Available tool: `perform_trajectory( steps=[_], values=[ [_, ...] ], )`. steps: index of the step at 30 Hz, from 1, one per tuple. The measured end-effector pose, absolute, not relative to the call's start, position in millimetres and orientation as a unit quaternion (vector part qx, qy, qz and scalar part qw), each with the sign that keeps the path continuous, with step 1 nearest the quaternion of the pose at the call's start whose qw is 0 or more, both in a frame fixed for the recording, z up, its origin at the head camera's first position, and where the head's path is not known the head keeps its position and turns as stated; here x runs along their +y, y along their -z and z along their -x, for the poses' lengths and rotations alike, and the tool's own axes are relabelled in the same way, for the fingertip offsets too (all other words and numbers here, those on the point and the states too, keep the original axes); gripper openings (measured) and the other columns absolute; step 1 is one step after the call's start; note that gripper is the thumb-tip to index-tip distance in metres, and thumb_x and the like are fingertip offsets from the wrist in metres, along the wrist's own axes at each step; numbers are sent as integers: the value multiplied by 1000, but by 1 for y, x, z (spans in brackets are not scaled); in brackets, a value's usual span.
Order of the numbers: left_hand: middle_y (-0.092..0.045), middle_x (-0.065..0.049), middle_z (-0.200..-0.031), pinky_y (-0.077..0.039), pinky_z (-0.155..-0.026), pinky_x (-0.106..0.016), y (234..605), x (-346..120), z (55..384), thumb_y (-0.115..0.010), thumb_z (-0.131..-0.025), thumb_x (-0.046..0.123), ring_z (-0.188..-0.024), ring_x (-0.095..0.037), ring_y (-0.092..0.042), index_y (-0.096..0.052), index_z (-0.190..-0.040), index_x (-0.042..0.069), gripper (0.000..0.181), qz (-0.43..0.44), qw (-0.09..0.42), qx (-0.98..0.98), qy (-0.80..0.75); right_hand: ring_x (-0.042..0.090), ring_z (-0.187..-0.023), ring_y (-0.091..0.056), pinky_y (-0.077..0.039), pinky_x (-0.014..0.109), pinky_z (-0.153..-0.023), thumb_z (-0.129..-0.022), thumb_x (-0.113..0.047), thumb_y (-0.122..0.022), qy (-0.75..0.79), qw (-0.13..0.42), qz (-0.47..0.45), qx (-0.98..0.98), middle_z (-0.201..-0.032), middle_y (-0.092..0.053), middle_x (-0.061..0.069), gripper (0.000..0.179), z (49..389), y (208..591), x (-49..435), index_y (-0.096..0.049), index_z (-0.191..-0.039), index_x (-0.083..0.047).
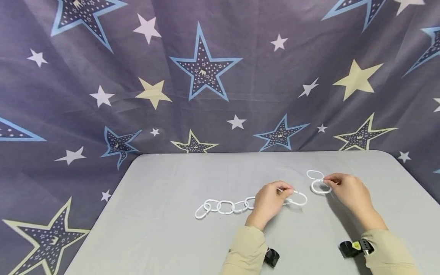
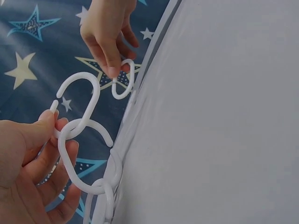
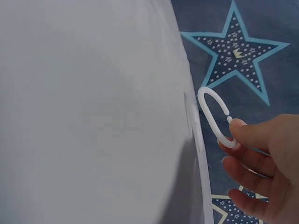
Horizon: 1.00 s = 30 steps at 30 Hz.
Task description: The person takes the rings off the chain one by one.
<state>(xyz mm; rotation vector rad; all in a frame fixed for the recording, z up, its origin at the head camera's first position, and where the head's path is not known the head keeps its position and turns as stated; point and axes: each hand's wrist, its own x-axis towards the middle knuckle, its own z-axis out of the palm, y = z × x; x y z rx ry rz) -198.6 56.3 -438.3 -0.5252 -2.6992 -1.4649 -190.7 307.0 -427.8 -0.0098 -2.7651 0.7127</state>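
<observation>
My left hand (image 1: 269,201) pinches a white plastic chain link (image 2: 97,93) near the small gap in its side. Joined to it is a second link (image 2: 62,149), and from there the white chain (image 1: 225,201) trails leftward on the table in the head view. My right hand (image 1: 354,191), apart and to the right, holds a single white link (image 3: 211,114) between thumb and index finger beside its gap. Two links (image 1: 311,187) show around the right fingertips in the head view; which one is held I cannot tell there.
A light grey table (image 1: 165,240) lies under both hands. Behind it hangs a dark curtain (image 1: 261,88) printed with stars. Black wrist cameras (image 1: 350,249) sit by the beige sleeves (image 1: 245,248).
</observation>
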Motion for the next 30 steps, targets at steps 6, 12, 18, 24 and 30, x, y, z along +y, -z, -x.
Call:
perform_trajectory(
  steps=[6,12,18,24,30],
  values=[
    [-66,22,-80,-43,-66,-19,439,54,200,-69,-93,34,-71,7,-56,-76,-94,29,9,168,14,-866,471,21,-71,-60,-42,40,-56,-91,-24,-72,-237,106,-8,-966,-80,-71,3,15,204,427,314,-77,-95,-11],
    [-67,21,-81,-43,-67,-19,437,55,199,-69,-93,34,-71,7,-57,-77,-93,29,9,166,13,-865,473,26,-73,-62,-43,43,-57,-90,-26,-72,-228,79,-18,-970,-81,-71,5,16,211,429,319,-76,-91,-11],
    [-67,21,-81,-43,-67,-18,436,55,198,-70,-93,34,-71,7,-56,-77,-93,29,9,168,14,-865,473,35,-78,-65,-44,48,-59,-88,-24,-74,-222,76,-22,-972,-84,-73,7,14,215,436,322,-76,-89,-11],
    [-66,21,-79,-43,-65,-19,436,55,198,-70,-93,34,-70,7,-56,-77,-93,29,9,164,15,-864,476,35,-78,-65,-45,49,-61,-88,-20,-74,-215,70,-28,-974,-85,-72,7,12,216,439,321,-76,-91,-9],
    [-66,21,-79,-43,-65,-19,437,55,198,-69,-93,34,-69,6,-55,-77,-93,29,9,165,16,-864,476,33,-79,-65,-45,48,-60,-89,-21,-72,-216,72,-31,-973,-87,-72,9,14,213,433,320,-76,-94,-9]
  ],
)
